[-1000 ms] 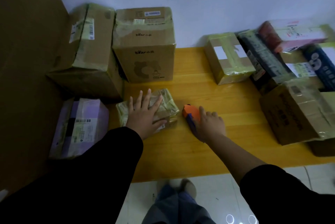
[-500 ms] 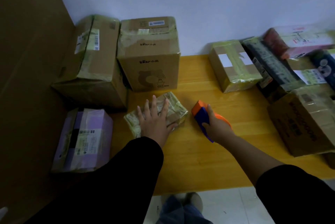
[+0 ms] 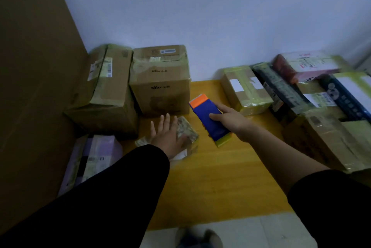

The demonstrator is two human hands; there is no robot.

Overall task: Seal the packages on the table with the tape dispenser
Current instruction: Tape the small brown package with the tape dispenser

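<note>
One tape dispenser (image 3: 203, 107) inside right fingers (image 3: 216, 117)

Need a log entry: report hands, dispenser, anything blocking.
Left hand flat on small package. Right hand grips tape dispenser, apart from package. Nothing between them.

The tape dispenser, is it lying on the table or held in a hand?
Held. The right hand grips the tape dispenser round its blue body; whether its lower end touches the table cannot be told.
</note>
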